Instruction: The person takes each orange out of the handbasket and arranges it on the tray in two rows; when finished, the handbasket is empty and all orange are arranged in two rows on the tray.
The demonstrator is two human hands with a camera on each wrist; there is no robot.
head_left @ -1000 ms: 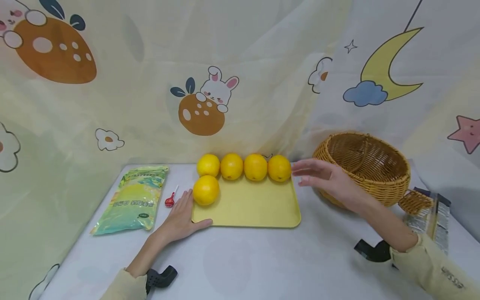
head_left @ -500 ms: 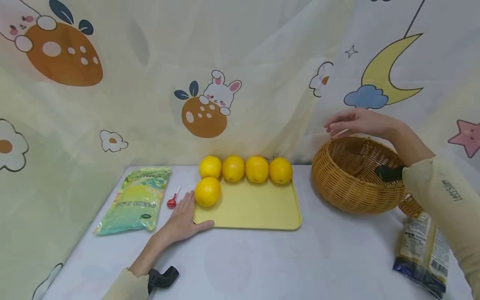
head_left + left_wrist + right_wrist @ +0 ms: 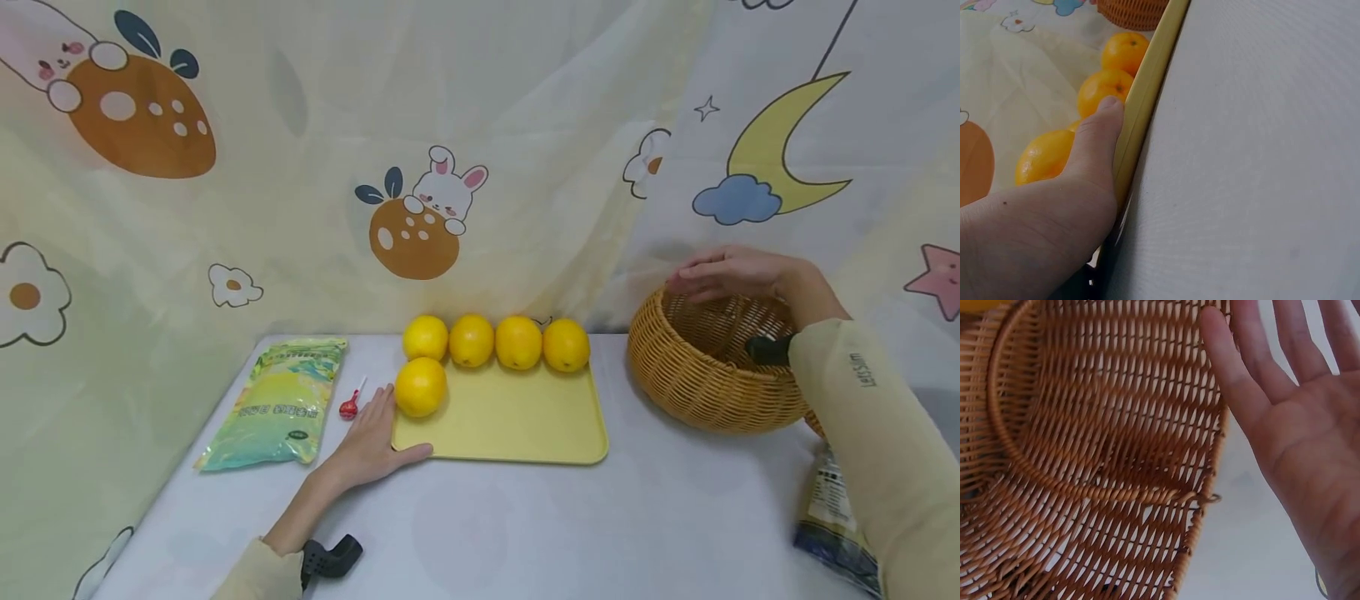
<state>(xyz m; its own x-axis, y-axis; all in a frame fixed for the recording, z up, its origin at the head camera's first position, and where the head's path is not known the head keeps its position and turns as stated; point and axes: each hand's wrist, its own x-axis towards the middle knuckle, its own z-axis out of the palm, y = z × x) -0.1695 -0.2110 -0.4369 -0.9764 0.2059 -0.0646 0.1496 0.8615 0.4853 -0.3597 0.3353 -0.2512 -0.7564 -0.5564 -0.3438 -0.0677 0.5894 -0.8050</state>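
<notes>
My left hand (image 3: 367, 440) rests at the front left corner of a shallow yellow tray (image 3: 517, 421). Its straight fingers lie along the tray's left edge, and the thumb (image 3: 1099, 134) along the front edge. Several oranges (image 3: 518, 342) stand in a row at the back of the tray. One more orange (image 3: 421, 387) sits in front of the leftmost, near my left fingertips. Over the back left rim of a wicker basket (image 3: 705, 392) is my right hand (image 3: 738, 271), holding nothing, its fingers loosely straight. The right wrist view shows the basket's inner wall (image 3: 1122, 412) beside that hand.
A red lollipop (image 3: 348, 408) and a green-yellow bag (image 3: 273, 404) lie left of the tray. Beneath my right sleeve (image 3: 862, 417) is a partly hidden printed packet (image 3: 828, 517). A patterned cloth (image 3: 540, 167) hangs behind the table.
My right hand has moved from beside the rightmost orange, up and right over the basket, then down a little to its rim. The left hand stays on the tray.
</notes>
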